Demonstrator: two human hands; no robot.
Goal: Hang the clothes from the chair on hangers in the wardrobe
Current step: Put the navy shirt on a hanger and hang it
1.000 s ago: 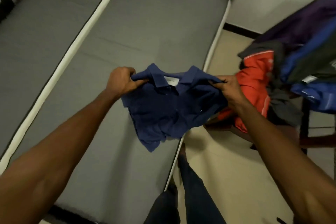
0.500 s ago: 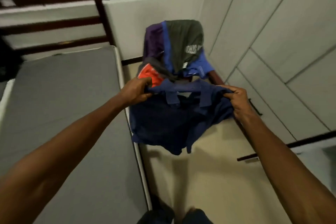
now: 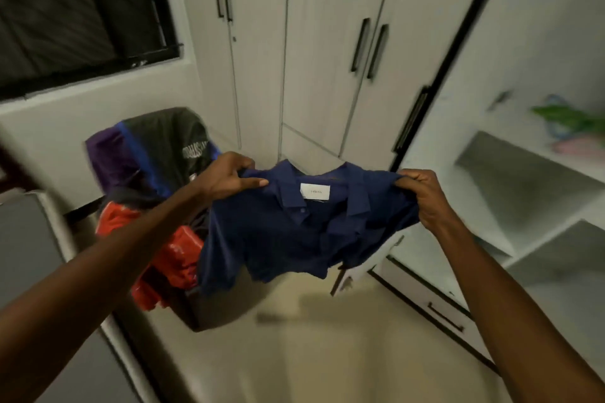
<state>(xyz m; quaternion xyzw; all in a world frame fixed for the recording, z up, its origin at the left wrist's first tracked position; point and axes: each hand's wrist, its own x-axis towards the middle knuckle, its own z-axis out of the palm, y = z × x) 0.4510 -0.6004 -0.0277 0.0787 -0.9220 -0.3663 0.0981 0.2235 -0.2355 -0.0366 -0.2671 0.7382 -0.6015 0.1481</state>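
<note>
A navy blue polo shirt (image 3: 294, 232) with a white neck label hangs spread in the air between my hands. My left hand (image 3: 229, 178) grips its left shoulder and my right hand (image 3: 424, 196) grips its right shoulder. Behind the shirt to the left stands the chair (image 3: 183, 307), piled with clothes: a dark grey printed garment (image 3: 170, 144), purple and blue pieces, and a red one (image 3: 163, 258). The white wardrobe (image 3: 320, 52) with black handles fills the wall ahead; its doors there are closed. No hanger is visible.
An open white shelf unit (image 3: 510, 193) with drawers below stands at the right; green and pink items (image 3: 569, 127) lie on its top shelf. The grey mattress (image 3: 36, 265) is at the left edge. A dark window (image 3: 75, 10) sits top left. Beige floor (image 3: 294, 353) lies ahead.
The view has swung from the mattress past the chair toward the wardrobe. Both hands kept hold of the navy shirt and carried it along, now spread wider.
</note>
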